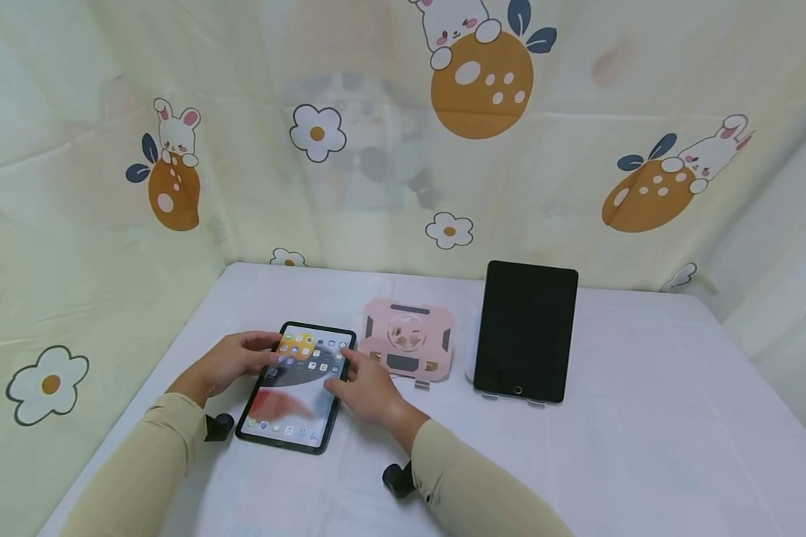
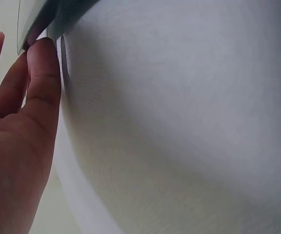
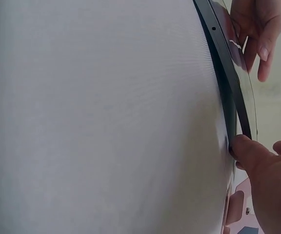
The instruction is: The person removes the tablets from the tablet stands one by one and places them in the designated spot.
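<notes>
A tablet point(image 1: 294, 388) with a lit screen of app icons and a black rim lies at a slant, low over the white table. My left hand point(image 1: 238, 362) grips its left edge near the top, and the left wrist view shows the thumb point(image 2: 44, 61) right at that edge. On the opposite edge, my right hand point(image 1: 372, 391) holds the tablet, its thumb overlapping the screen in the head view. The right wrist view catches a fingertip point(image 3: 240, 146) against the black side. Just right of the tablet is a pink stand point(image 1: 403, 363) with grey pads and a round cut-out pattern.
A second tablet point(image 1: 525, 332), dark-screened with a home button, leans upright on a stand at the right. White cloth point(image 1: 618, 462) covers the table. A printed curtain point(image 1: 376, 246) closes off the back and sides. Black wrist cameras point(image 1: 398, 481) hang below the sleeves.
</notes>
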`<state>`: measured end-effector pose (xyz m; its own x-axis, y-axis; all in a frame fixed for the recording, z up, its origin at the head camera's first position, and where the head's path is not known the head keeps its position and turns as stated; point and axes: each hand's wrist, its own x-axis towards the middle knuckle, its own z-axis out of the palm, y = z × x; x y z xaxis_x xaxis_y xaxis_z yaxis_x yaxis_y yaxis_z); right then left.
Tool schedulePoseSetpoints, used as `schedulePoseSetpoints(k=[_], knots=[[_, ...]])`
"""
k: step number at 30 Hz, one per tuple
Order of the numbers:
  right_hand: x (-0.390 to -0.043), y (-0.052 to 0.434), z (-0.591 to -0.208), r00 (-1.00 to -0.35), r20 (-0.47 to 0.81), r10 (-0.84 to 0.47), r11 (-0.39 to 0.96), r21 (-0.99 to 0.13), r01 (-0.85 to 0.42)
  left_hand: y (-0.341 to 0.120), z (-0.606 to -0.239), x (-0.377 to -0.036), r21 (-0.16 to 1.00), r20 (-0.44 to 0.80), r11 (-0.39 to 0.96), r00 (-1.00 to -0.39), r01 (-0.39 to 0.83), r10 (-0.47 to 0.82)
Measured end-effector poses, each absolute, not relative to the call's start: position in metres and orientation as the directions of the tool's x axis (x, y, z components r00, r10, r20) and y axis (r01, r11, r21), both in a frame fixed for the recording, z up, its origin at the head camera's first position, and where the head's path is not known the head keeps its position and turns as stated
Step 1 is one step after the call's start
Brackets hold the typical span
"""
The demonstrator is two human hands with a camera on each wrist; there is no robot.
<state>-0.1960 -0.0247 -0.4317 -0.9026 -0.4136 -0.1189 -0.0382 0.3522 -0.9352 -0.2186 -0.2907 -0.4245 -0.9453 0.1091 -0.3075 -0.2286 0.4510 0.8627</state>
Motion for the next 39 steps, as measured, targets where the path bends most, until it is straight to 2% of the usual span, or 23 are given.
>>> schedulePoseSetpoints(k=[7, 15, 25, 39], knots=[[-0.1957, -0.0239, -0.4281, -0.891, -0.153, -0.428, 0.378, -0.926, -0.022, -0.2911, -0.4248, -0.2173, 0.864, -0.308, 0.447, -0.945, -0.231, 0.107], [-0.1938, -0.0262, -0.4273, -0.892, -0.15, -0.426, 0.493, -0.865, -0.09, -0.2914, -0.4241, -0.2155, 0.864, -0.313, 0.445, -0.944, -0.235, 0.108], [-0.1939, -0.0241, -0.4305, -0.885, -0.164, -0.435, 0.412, -0.91, -0.034, -0.2922, -0.4269, -0.2136, 0.866, -0.314, 0.44, -0.943, -0.238, 0.107], [-0.1936, -0.0236, -0.434, -0.887, -0.134, -0.442, 0.375, -0.926, -0.047, -0.2922, -0.4272, -0.213, 0.87, -0.312, 0.433, -0.944, -0.237, 0.111]])
